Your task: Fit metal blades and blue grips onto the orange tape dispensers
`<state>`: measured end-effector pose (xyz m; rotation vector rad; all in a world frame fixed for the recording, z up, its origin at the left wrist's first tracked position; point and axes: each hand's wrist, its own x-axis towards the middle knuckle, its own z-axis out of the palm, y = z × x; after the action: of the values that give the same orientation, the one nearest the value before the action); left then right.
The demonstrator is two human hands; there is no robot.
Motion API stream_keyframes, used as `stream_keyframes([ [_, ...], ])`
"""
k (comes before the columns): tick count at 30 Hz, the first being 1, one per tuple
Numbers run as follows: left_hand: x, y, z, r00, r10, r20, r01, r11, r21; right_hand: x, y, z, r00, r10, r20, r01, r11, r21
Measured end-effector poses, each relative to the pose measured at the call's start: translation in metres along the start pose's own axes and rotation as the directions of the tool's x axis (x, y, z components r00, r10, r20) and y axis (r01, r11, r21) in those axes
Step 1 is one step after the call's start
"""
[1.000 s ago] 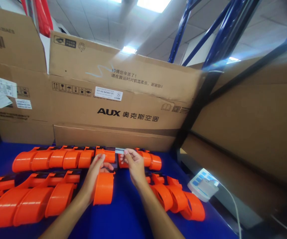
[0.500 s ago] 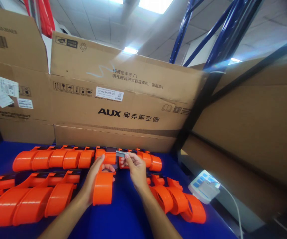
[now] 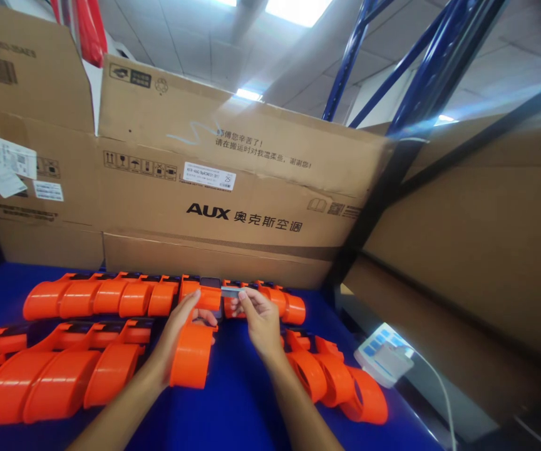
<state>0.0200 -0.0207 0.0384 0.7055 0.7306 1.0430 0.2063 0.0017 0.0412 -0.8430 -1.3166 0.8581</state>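
Note:
My left hand [image 3: 179,335] is closed around an orange plastic tape dispenser [image 3: 190,357], its broad ring hanging down and its narrow end pointing right. Between the thumb and fingers of my right hand [image 3: 262,319] is a thin grey metal strip [image 3: 230,292]. The strip's left end meets the dispenser's narrow end; whether it sits inside or only touches, I cannot tell. Just behind the hands stands a dark rectangular object [image 3: 210,283], partly hidden. More orange dispensers [image 3: 135,300] with dark end parts line the table behind and beside both hands.
A blue surface [image 3: 233,388] lies under everything. Other orange dispensers [image 3: 66,382] stand at front left, and several ring-shaped ones [image 3: 336,379] at right. A white power strip [image 3: 383,354] with a cable sits at the right edge. Cardboard panels [image 3: 252,244] wall off the back.
The held dispenser has tilted slightly, its ring swinging a little left. The metal strip and my right hand have shifted slightly right. The whole view has moved a little.

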Motion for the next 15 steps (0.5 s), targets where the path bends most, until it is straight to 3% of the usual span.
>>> stream_keyframes([
  [5,-0.002,-0.001,0.007,0.999,0.039,-0.001,-0.039,0.998,0.041,-0.003,-0.003,0.002,1.000,0.022,0.003,-0.022,1.000,-0.013],
  [11,-0.005,-0.005,0.016,0.982,0.174,-0.069,-0.170,0.984,0.052,-0.011,0.000,0.011,1.000,0.030,-0.010,-0.031,0.995,-0.096],
  [15,-0.002,-0.010,0.013,0.963,0.263,-0.055,-0.252,0.954,0.161,-0.020,0.001,0.014,0.999,0.030,0.035,-0.021,0.967,-0.253],
])
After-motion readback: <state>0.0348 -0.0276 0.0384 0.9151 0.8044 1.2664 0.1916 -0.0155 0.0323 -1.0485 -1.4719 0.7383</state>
